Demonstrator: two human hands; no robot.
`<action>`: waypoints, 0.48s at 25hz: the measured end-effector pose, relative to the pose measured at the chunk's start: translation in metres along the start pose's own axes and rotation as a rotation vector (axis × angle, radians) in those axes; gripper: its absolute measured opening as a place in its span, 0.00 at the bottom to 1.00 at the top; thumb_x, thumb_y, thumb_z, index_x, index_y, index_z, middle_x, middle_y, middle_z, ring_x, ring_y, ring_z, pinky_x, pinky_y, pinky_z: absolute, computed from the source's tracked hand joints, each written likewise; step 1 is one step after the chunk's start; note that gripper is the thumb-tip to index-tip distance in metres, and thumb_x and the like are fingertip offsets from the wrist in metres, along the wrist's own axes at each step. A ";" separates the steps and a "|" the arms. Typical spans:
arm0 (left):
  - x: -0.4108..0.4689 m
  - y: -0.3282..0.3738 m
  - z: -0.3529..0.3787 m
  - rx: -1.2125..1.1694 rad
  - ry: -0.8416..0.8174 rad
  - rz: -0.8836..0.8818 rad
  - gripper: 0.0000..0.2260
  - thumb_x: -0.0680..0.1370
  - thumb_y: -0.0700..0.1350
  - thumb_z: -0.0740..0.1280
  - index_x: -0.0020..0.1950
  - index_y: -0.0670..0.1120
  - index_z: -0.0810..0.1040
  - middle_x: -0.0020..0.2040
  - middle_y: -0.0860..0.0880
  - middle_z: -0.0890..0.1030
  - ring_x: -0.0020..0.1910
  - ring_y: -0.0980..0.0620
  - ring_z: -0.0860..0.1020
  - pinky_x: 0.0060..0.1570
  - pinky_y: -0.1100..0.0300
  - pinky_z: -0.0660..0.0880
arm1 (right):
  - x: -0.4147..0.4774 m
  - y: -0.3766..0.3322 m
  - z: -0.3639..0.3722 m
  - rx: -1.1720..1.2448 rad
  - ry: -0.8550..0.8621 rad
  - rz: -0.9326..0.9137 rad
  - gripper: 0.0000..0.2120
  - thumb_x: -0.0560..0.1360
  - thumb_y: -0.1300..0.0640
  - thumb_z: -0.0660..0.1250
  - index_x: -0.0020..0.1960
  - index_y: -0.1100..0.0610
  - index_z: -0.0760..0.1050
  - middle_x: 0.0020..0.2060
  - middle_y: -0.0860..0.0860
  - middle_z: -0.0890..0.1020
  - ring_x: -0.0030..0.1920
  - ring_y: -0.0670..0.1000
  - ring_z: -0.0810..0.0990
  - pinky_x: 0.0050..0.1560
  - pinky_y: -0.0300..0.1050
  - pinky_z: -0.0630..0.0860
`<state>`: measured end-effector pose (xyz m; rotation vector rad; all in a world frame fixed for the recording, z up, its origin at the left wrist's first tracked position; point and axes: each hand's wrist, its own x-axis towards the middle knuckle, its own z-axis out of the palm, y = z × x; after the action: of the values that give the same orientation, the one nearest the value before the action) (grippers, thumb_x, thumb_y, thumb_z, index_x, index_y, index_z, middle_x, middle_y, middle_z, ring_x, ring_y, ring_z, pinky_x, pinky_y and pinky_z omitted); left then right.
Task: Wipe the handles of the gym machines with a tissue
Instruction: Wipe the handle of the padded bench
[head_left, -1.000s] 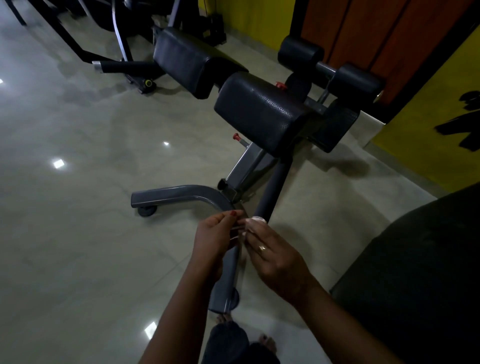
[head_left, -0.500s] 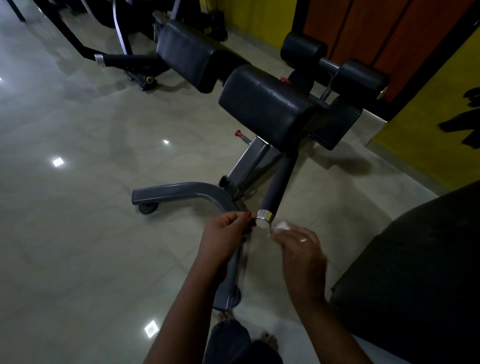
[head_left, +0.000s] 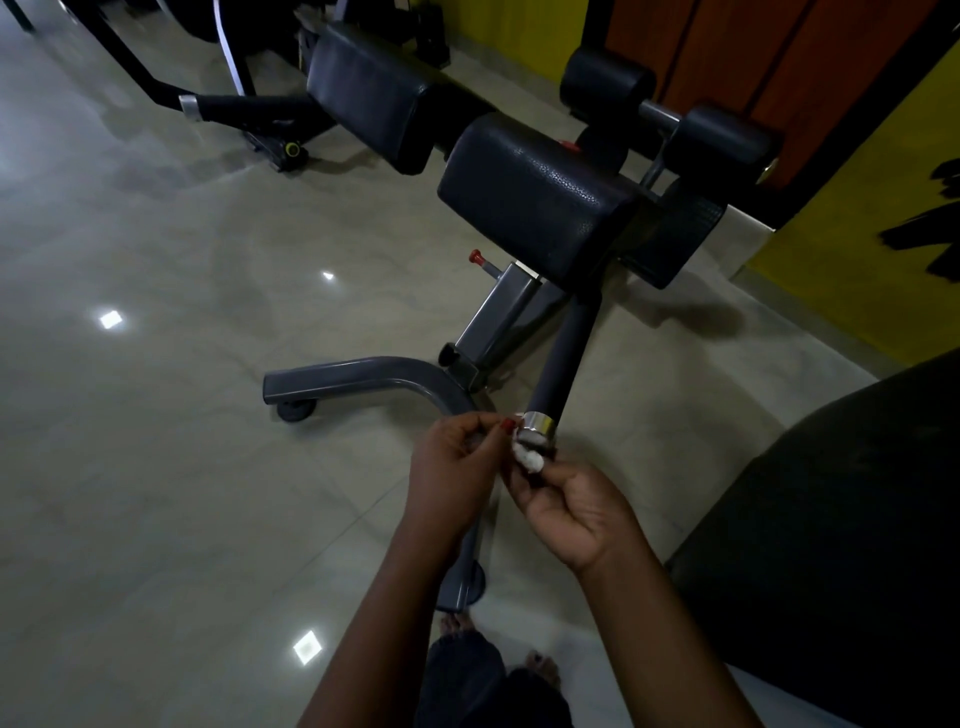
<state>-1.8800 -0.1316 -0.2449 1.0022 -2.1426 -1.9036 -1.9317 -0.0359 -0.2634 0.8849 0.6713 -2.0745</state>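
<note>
Right hand, change: half a second ago it hung palm down, just right of the handle's end; now the right hand (head_left: 571, 506) is turned palm up under that end.
Right hand, grip: the fingers are curled in and pinch the tissue (head_left: 531, 458).
Tissue: a small white wad, pressed against the underside of the chrome end cap (head_left: 538, 423); earlier it stood clear of the cap, at the fingertips.
Left hand: the left hand (head_left: 457, 473) keeps its place left of the cap, fingertips bunched together, a red nail beside the chrome. I cannot tell whether they pinch an edge of the tissue.
Handle: the dark handle (head_left: 563, 358) slopes down from under the near pad (head_left: 535, 197) toward the hands, bare along its length as before.
Frame: a grey curved base bar (head_left: 363, 379) lies on the floor, with a red knob (head_left: 474, 256) on the post above it.
Floor: the floor (head_left: 156, 415) is pale, glossy tile with bright square light reflections.
Room: a yellow wall (head_left: 857, 249) and brown door panels (head_left: 727, 52) stand behind two black rollers (head_left: 722, 137); a second pad (head_left: 374, 98) and another machine's grip (head_left: 244, 106) lie farther off.
Near right: a large dark padded surface (head_left: 831, 545).
Bottom edge: bare feet (head_left: 540, 667).
</note>
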 end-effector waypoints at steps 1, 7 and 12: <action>-0.001 0.000 -0.001 0.007 -0.001 -0.003 0.06 0.78 0.43 0.68 0.48 0.49 0.85 0.41 0.53 0.85 0.39 0.64 0.81 0.40 0.71 0.75 | -0.003 -0.001 -0.005 -0.039 0.022 -0.030 0.11 0.76 0.75 0.56 0.47 0.67 0.76 0.37 0.60 0.83 0.39 0.55 0.84 0.38 0.44 0.82; 0.005 0.009 0.005 0.061 0.019 -0.084 0.04 0.71 0.41 0.76 0.42 0.49 0.84 0.39 0.47 0.85 0.39 0.52 0.82 0.47 0.55 0.79 | 0.005 -0.023 -0.003 -0.699 0.324 -0.644 0.09 0.73 0.59 0.73 0.53 0.59 0.82 0.41 0.50 0.85 0.43 0.47 0.83 0.48 0.40 0.79; 0.004 0.013 0.008 0.072 0.060 -0.103 0.04 0.68 0.42 0.78 0.38 0.48 0.84 0.35 0.45 0.84 0.34 0.50 0.81 0.36 0.57 0.78 | -0.010 -0.007 -0.014 -1.485 0.279 -1.309 0.11 0.71 0.64 0.73 0.54 0.59 0.84 0.44 0.53 0.82 0.42 0.46 0.79 0.45 0.22 0.68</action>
<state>-1.8923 -0.1272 -0.2360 1.1891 -2.1803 -1.8255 -1.9280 -0.0177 -0.2635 -0.3315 2.8885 -1.4535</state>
